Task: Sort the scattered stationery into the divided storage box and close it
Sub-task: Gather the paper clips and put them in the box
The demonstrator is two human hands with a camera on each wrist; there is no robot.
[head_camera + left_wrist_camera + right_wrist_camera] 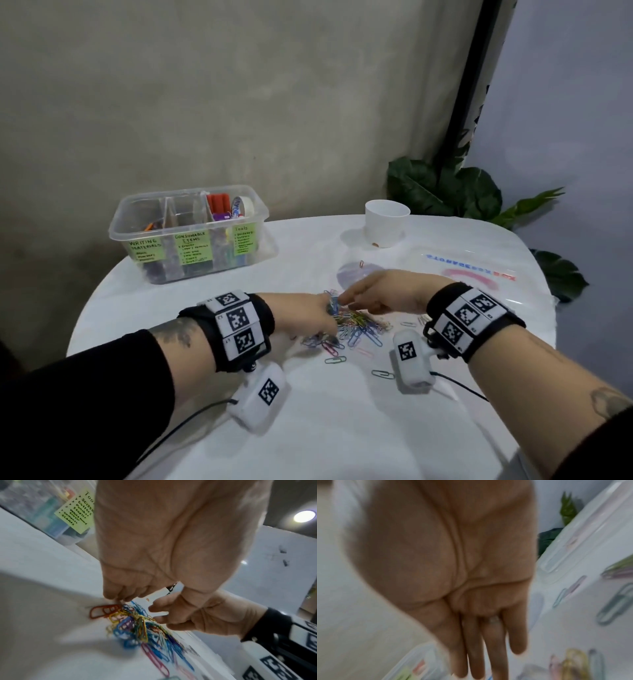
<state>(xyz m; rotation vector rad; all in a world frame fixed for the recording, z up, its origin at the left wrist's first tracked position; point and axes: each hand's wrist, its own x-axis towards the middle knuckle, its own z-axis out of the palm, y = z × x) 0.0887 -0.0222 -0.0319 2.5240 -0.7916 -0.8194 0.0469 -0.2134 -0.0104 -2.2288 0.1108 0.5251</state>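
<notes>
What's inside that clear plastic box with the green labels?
The storage box is open. Its right compartment holds red markers and a tape roll; the left shows pen-like items. The green labels and cloudy plastic hide the lower contents.

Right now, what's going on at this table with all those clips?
A person is gathering a heap of coloured paper clips on the white table. The left hand pinches a few clips at the heap's edge; the right hand reaches in with straight fingers. A few stray clips lie apart from the heap. The clear divided storage box stands open at the far left, already holding markers and tape. Its lid lies on the table to the right.
</notes>
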